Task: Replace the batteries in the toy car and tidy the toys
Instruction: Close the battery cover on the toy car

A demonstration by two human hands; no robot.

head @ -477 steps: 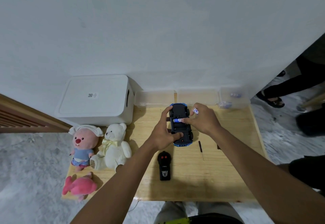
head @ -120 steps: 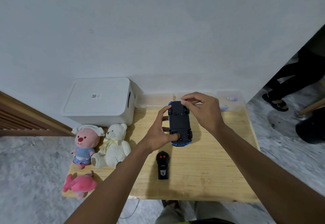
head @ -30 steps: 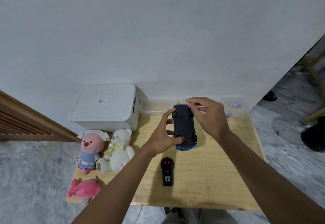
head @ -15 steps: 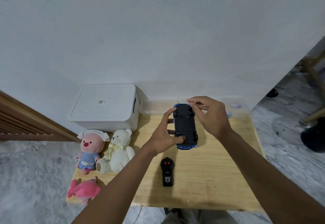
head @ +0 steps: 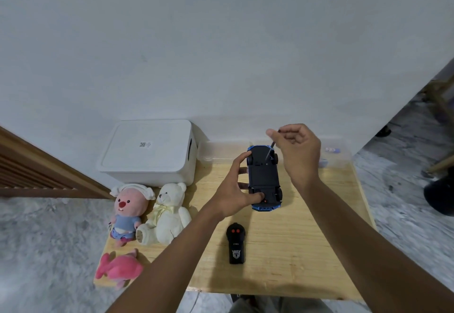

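A blue toy car (head: pixel 264 177) lies upside down on the wooden table (head: pixel 307 251), black underside up. My left hand (head: pixel 235 190) grips its left side, thumb pressed on the near end. My right hand (head: pixel 296 151) is raised above the car's far end and pinches a thin dark screwdriver (head: pixel 269 151), whose tip points down at the underside. A black remote control (head: pixel 236 242) with two red buttons lies in front of the car. Three plush toys sit at the table's left: a pink-faced one (head: pixel 129 210), a white bear (head: pixel 168 214) and a pink one (head: pixel 118 268).
A white lidded storage box (head: pixel 147 153) stands at the back left against the wall. Clear plastic containers (head: pixel 216 151) line the table's back edge; the right one holds small batteries (head: pixel 331 150). Grey floor surrounds the table, with a wooden rail at left.
My right hand has lifted off the car's far end and now holds the screwdriver above it. The left hand keeps its grip on the car.
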